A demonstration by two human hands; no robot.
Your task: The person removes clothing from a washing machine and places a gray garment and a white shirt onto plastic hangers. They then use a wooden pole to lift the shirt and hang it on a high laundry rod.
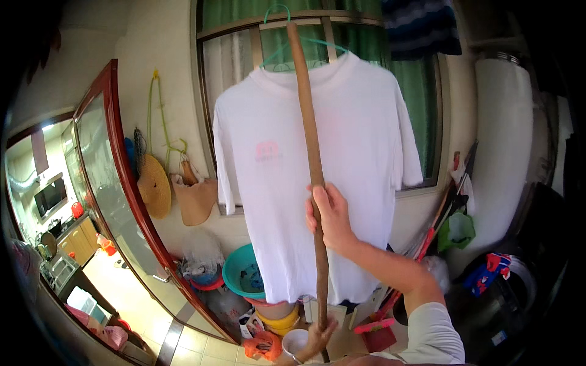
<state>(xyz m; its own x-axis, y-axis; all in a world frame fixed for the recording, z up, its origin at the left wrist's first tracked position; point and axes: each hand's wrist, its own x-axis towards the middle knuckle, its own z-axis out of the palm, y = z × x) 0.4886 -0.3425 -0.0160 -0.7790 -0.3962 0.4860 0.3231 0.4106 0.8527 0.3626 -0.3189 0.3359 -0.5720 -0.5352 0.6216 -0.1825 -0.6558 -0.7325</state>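
Both my hands grip a long wooden pole (pixel 310 137) that stands nearly upright before me. My right hand (pixel 332 217) wraps around its middle, and my left hand (pixel 317 341) holds it near the bottom, slightly blurred. At the pole's upper tip is a green clothes hanger (pixel 326 43), its hook curving up to the left; how the tip meets the hanger's neck I cannot tell. A white short-sleeved T-shirt (pixel 361 137) hangs on this hanger, behind the pole. It bears a small faded pink print on the chest.
A window (pixel 414 114) with green curtains is behind the shirt. To the left, a red-framed glass door (pixel 114 137) stands ajar. Below are a teal basin (pixel 236 279), a white bucket (pixel 293 341) and an orange bag (pixel 263 345). Dark striped cloth (pixel 423 27) hangs upper right; a black washing machine (pixel 496 315) stands lower right.
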